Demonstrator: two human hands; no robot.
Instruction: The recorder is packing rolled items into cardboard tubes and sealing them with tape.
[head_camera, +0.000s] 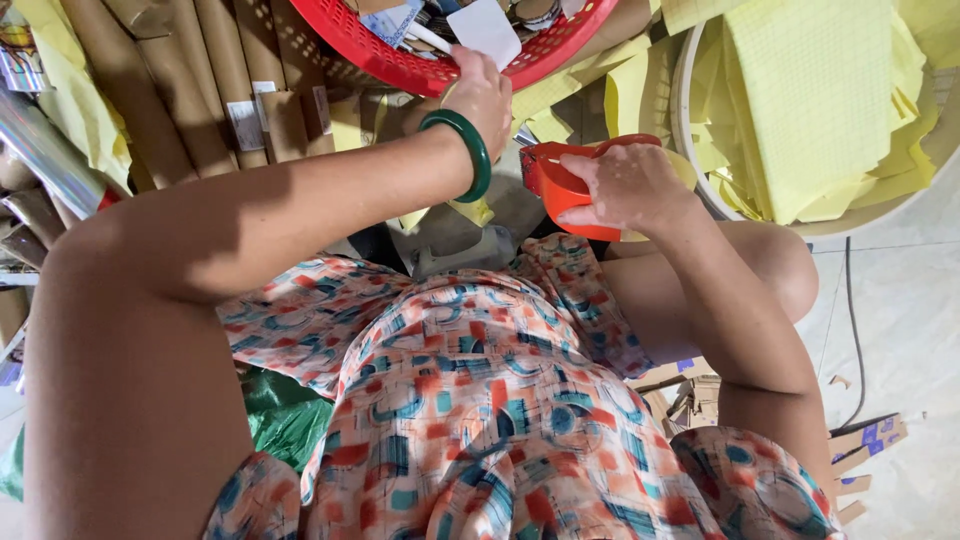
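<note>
My left hand (480, 95), with a green bangle (463, 150) on the wrist, reaches up to the rim of a red plastic basket (400, 60) and pinches a white card (484, 30) at its edge. My right hand (625, 185) grips an orange tape dispenser (560, 190) held over my lap, its fingers wrapped over the top. The two hands are a short way apart. I wear a patterned dress (480, 400), seen from above.
Brown cardboard tubes (200, 80) lie at upper left beside shiny foil rolls (45, 150). A round tub (690, 150) at upper right holds stacked yellow paper sheets (810, 100). Cardboard scraps (860, 440) and a black cable (852, 320) lie on the pale floor at right. Green plastic (285, 415) shows under my left arm.
</note>
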